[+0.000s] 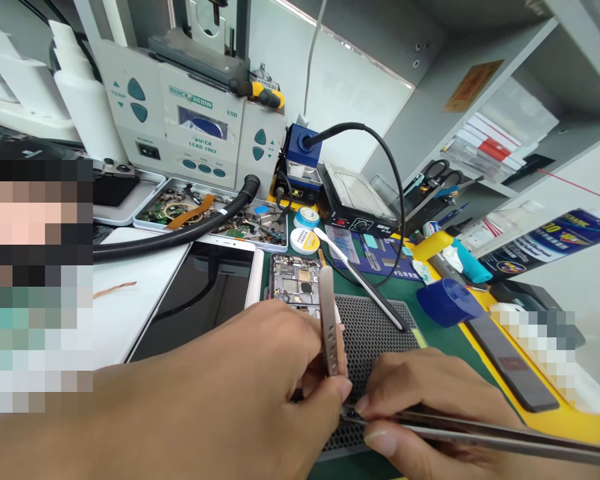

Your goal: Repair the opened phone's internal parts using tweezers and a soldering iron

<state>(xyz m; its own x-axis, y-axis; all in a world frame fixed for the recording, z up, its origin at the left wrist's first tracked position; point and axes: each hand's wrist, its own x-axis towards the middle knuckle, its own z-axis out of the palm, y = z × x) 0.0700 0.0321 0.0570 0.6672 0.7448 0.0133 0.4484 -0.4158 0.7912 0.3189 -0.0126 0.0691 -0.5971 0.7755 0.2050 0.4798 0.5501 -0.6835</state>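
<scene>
My left hand (285, 360) is closed, thumb against fingers, round a flat metal tool (328, 320) with a rounded top end and several small holes. My right hand (425, 393) is also closed, with steel tweezers (485, 433) lying across its fingers and pointing left. The fingertips of both hands almost meet over a grey perforated mat (367, 317). Between them is a small dark part (349, 412), too hidden to name. Just beyond my left hand lies an opened phone (297, 277) with its circuit board exposed.
Behind stands a hot air station (195, 127), its black hose (180, 248) crossing a tray of circuit boards (225, 230). A soldering iron (363, 280) with a looping cable rests on the mat. A white phone or tablet (195, 297) lies left; a blue tape roll (449, 301) right.
</scene>
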